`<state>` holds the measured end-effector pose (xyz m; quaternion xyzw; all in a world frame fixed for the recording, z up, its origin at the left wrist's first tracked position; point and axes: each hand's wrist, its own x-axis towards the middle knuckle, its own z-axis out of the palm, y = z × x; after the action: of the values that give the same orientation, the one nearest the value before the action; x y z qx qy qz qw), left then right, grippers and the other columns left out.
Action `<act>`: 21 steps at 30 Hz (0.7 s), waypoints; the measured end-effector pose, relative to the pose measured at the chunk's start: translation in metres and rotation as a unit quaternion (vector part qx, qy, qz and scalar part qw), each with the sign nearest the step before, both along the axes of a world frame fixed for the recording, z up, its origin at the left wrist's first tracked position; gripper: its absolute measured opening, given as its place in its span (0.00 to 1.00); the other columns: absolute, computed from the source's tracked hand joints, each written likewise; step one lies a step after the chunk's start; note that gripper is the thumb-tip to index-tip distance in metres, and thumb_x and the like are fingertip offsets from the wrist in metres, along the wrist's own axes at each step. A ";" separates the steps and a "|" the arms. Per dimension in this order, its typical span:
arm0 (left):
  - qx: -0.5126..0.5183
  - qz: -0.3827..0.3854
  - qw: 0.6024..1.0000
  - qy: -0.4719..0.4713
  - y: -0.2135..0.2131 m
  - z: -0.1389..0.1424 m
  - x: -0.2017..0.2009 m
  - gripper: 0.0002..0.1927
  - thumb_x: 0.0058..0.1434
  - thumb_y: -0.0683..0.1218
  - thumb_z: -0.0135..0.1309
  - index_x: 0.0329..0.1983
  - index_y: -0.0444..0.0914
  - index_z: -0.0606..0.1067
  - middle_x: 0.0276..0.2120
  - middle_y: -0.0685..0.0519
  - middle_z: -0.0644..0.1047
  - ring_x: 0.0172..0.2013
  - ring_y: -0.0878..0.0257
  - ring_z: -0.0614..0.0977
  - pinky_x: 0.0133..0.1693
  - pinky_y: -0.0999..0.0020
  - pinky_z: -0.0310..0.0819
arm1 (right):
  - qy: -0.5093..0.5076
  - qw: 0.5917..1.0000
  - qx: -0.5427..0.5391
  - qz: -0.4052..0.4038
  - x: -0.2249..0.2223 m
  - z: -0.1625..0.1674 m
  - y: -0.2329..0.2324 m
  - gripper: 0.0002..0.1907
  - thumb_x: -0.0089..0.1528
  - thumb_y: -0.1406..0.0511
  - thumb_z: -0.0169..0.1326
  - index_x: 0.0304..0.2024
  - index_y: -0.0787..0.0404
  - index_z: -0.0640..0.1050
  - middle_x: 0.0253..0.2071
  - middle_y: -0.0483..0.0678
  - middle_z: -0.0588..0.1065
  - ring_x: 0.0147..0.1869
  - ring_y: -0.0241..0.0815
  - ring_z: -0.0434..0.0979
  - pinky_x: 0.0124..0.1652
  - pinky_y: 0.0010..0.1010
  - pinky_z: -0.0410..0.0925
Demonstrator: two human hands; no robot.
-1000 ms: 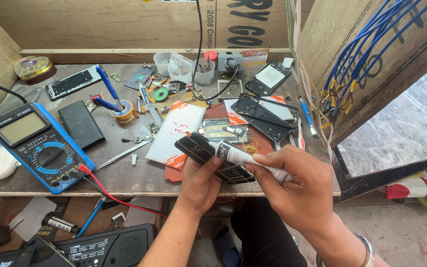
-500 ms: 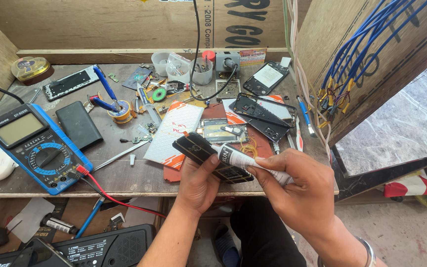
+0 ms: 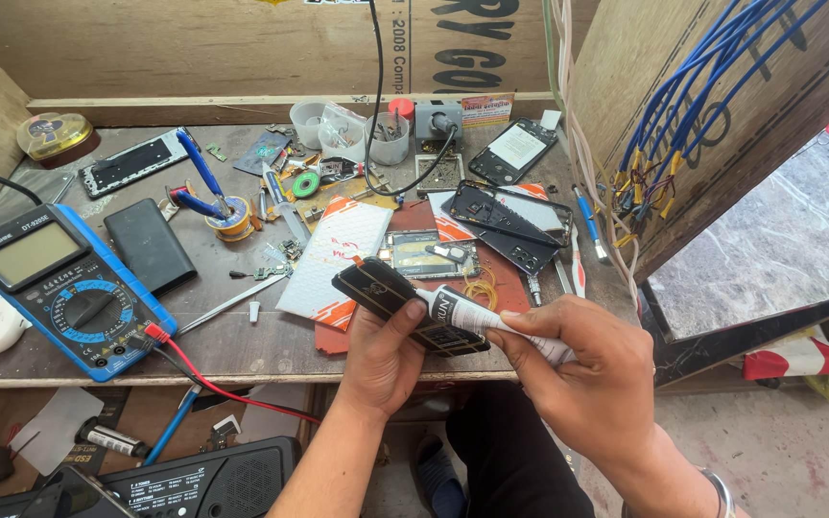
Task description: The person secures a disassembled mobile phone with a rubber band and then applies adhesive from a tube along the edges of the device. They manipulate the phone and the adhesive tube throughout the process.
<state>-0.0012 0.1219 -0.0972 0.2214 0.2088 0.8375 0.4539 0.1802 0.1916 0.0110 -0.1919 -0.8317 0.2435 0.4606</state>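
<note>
My left hand [image 3: 383, 357] grips a black phone frame [image 3: 388, 294] from below, holding it tilted over the front edge of the wooden bench. My right hand [image 3: 595, 369] is closed around a white glue tube [image 3: 480, 317] with a black cap end, and the tube's tip rests against the phone frame near my left thumb. Just behind the phone lie a white ribbed pad [image 3: 335, 256] and an opened phone board [image 3: 418, 254] on a red mat.
A blue multimeter [image 3: 59, 284] with a red lead sits at the left front, a black phone [image 3: 149, 245] beside it. Other phone shells [image 3: 508, 217], small plastic cups [image 3: 342, 129], tweezers, a solder reel and screwdrivers crowd the bench. Blue wires [image 3: 683, 105] hang at the right.
Both hands and the phone frame stay almost where they were; the glue tube's tip has crept slightly along the frame. The view has shifted a little.
</note>
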 end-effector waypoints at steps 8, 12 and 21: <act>0.009 -0.004 1.000 -0.005 -0.001 -0.002 0.000 0.09 0.64 0.39 0.62 0.46 0.38 0.77 0.41 0.54 0.80 0.45 0.61 0.82 0.52 0.60 0.77 | -0.013 1.000 -0.011 -0.009 0.004 -0.001 0.001 0.08 0.52 0.72 0.68 0.33 0.65 0.82 0.28 0.48 0.80 0.29 0.36 0.82 0.29 0.25 0.68; -0.001 -0.002 1.000 -0.008 0.000 -0.003 0.000 0.08 0.63 0.38 0.61 0.45 0.38 0.77 0.40 0.54 0.80 0.44 0.60 0.82 0.50 0.60 0.77 | -0.011 1.000 -0.010 -0.007 0.007 -0.002 0.001 0.08 0.52 0.72 0.68 0.33 0.65 0.82 0.28 0.48 0.80 0.29 0.36 0.82 0.30 0.25 0.69; -0.004 -0.001 1.000 -0.024 0.001 -0.003 -0.001 0.08 0.63 0.39 0.62 0.44 0.38 0.78 0.40 0.54 0.81 0.44 0.60 0.82 0.51 0.60 0.77 | -0.024 1.000 -0.012 -0.015 0.011 -0.006 0.002 0.07 0.52 0.72 0.68 0.33 0.64 0.83 0.28 0.48 0.81 0.29 0.36 0.82 0.29 0.25 0.69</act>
<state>-0.0024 0.1228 -0.1004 0.1996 0.2013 0.8414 0.4601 0.1912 0.1934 0.0052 -0.2155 -0.8368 0.2418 0.4414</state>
